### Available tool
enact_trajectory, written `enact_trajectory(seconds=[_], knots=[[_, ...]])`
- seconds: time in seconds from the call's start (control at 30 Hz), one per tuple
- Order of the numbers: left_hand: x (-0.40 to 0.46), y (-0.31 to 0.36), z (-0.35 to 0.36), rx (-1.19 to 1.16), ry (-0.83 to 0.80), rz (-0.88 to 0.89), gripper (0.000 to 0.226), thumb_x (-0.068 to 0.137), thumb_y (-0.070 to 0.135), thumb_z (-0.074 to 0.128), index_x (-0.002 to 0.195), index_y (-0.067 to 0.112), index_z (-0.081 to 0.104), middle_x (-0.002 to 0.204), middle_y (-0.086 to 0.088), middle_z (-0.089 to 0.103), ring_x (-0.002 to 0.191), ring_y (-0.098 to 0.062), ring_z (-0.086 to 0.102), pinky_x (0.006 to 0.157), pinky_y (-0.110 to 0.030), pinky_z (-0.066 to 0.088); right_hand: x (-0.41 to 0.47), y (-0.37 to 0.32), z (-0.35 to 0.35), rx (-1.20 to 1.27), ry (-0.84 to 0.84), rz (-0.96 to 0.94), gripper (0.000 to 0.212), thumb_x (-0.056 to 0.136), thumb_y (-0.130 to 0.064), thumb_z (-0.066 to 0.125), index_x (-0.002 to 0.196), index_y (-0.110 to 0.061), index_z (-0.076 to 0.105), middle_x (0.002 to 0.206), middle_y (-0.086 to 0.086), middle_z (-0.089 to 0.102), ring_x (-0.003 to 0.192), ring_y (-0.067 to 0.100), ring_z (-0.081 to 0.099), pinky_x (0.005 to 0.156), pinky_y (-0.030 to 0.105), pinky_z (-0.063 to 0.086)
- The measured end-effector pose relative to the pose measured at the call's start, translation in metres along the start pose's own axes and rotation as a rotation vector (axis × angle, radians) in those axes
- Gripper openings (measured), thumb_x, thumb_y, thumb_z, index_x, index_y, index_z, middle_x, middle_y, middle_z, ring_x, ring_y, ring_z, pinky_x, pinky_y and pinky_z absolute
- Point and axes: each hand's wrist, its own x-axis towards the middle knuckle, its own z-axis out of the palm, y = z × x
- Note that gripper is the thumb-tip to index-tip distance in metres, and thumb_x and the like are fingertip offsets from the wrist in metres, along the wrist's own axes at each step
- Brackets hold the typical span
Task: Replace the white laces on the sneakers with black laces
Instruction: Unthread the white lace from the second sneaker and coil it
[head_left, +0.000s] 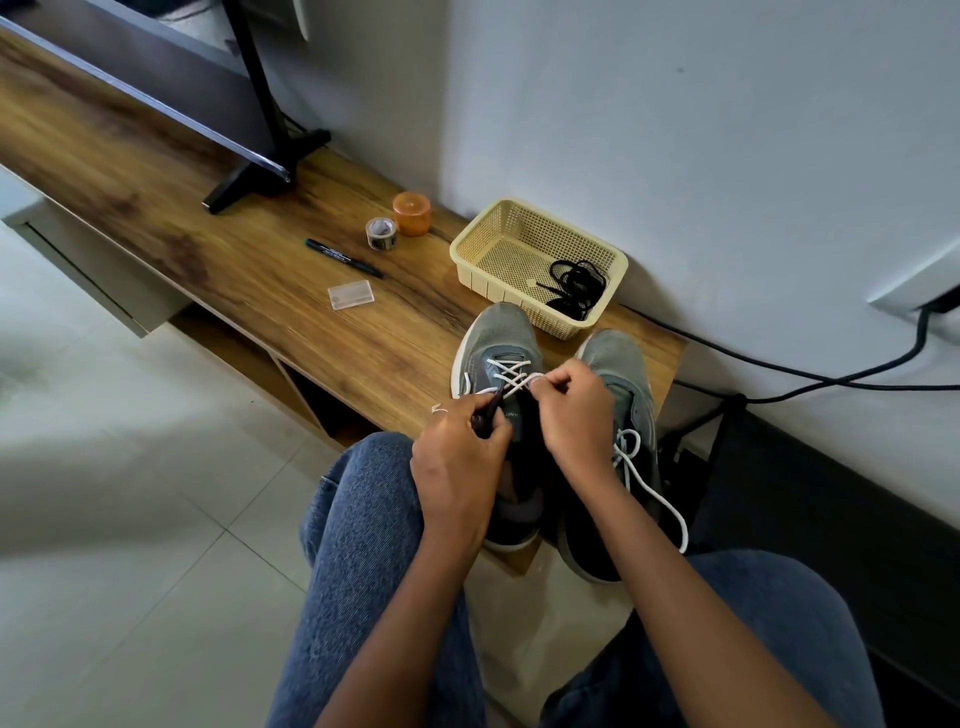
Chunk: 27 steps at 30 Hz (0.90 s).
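Hands (457, 457) (576, 415) hiding sneaker (493, 338) tongue, both grips pinching white lace (511, 376), black laces (576, 283) tangled

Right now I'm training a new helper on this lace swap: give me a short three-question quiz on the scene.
1. True or false: the black laces lie in the cream basket.
2. Which sneaker are both hands working on? A) left sneaker B) right sneaker
3. Fill in: the marker pen lies on the wooden ____.

Key: 1 true; 2 A; 3 bench.

The left hand and right hand pinch its white lace.
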Motion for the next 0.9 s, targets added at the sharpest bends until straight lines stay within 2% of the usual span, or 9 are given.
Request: enact_trajectory(seconds=[0.1, 0.17, 0.27, 0.33, 0.47, 0.63, 0.73, 0.83, 0.9], knots=[[-0.002, 0.000, 0.000, -0.013, 0.005, 0.001, 0.024, 0.084, 0.033, 0.067, 0.107, 0.032, 0.071, 0.099, 0.005, 0.071, 0.090, -0.014, 0.064, 0.077, -0.027, 0.047, 0.006, 0.000, -0.002, 0.134, 0.015, 0.149, 0.012, 0.086, -0.017, 0.061, 0.080, -0.007, 0.060, 0.074, 0.001, 0.061, 0.072, 0.018, 0.056, 0.066, 0.030, 0.039], [-0.003, 0.000, 0.000, -0.018, 0.005, 0.002, 0.024, 0.084, 0.033, 0.067, 0.108, 0.032, 0.071, 0.099, 0.005, 0.070, 0.090, -0.013, 0.064, 0.076, -0.025, 0.046, 0.003, -0.001, -0.002, 0.031, -0.024, 0.041, 0.006, 0.089, -0.012, 0.054, 0.086, -0.010, 0.059, 0.080, 0.000, 0.061, 0.076, 0.017, 0.056, 0.068, 0.031, 0.042], [-0.002, 0.001, -0.001, -0.028, -0.004, 0.003, 0.025, 0.085, 0.032, 0.066, 0.109, 0.030, 0.070, 0.101, 0.005, 0.070, 0.092, -0.013, 0.063, 0.077, -0.026, 0.046, -0.005, -0.005, -0.005, -0.186, -0.117, -0.273, 0.021, 0.088, -0.004, 0.047, 0.101, -0.014, 0.061, 0.100, -0.001, 0.058, 0.093, 0.014, 0.052, 0.078, 0.030, 0.045], [-0.002, 0.000, -0.001, -0.030, -0.017, 0.001, 0.025, 0.086, 0.033, 0.066, 0.110, 0.030, 0.070, 0.103, 0.005, 0.069, 0.093, -0.014, 0.063, 0.078, -0.028, 0.049, -0.008, -0.011, -0.009, -0.338, -0.152, -0.416, 0.022, 0.085, -0.006, 0.050, 0.100, -0.013, 0.064, 0.105, -0.001, 0.056, 0.101, 0.017, 0.047, 0.083, 0.033, 0.044], [-0.001, -0.001, -0.001, -0.025, -0.045, 0.005, 0.025, 0.088, 0.032, 0.064, 0.112, 0.030, 0.068, 0.105, 0.002, 0.068, 0.095, -0.017, 0.063, 0.080, -0.033, 0.050, -0.012, -0.019, -0.014, -0.574, -0.192, -0.522, 0.026, 0.082, -0.018, 0.055, 0.105, -0.013, 0.067, 0.114, 0.001, 0.056, 0.107, 0.022, 0.045, 0.086, 0.037, 0.042], [-0.001, -0.003, 0.002, -0.012, -0.017, 0.024, 0.023, 0.086, 0.035, 0.065, 0.108, 0.028, 0.070, 0.099, 0.003, 0.069, 0.091, -0.017, 0.064, 0.078, -0.036, 0.052, -0.011, -0.017, -0.013, -0.679, -0.170, -0.612, 0.026, 0.093, -0.023, 0.052, 0.115, -0.016, 0.065, 0.121, 0.000, 0.056, 0.112, 0.023, 0.044, 0.085, 0.035, 0.039], [-0.001, -0.005, 0.003, -0.029, -0.015, 0.040, 0.022, 0.085, 0.034, 0.065, 0.107, 0.031, 0.070, 0.099, 0.006, 0.070, 0.091, -0.014, 0.064, 0.078, -0.037, 0.052, -0.010, -0.010, -0.009, -0.686, -0.141, -0.609, 0.023, 0.092, -0.020, 0.056, 0.112, -0.015, 0.068, 0.115, 0.001, 0.059, 0.108, 0.024, 0.047, 0.082, 0.035, 0.040], [-0.001, -0.004, 0.003, -0.043, -0.012, 0.044, 0.022, 0.085, 0.033, 0.066, 0.107, 0.032, 0.070, 0.100, 0.007, 0.070, 0.091, -0.014, 0.064, 0.079, -0.036, 0.052, -0.010, -0.004, -0.004, -0.658, -0.050, -0.628, 0.012, 0.087, -0.017, 0.064, 0.094, -0.012, 0.073, 0.095, 0.002, 0.064, 0.090, 0.024, 0.054, 0.070, 0.034, 0.042], [-0.001, -0.004, 0.002, -0.036, -0.012, 0.028, 0.023, 0.085, 0.035, 0.065, 0.108, 0.032, 0.070, 0.099, 0.005, 0.069, 0.091, -0.015, 0.064, 0.079, -0.036, 0.052, -0.011, 0.000, -0.001, -0.575, -0.024, -0.634, 0.010, 0.087, -0.016, 0.064, 0.088, -0.010, 0.072, 0.091, 0.002, 0.064, 0.085, 0.024, 0.054, 0.066, 0.035, 0.044]])
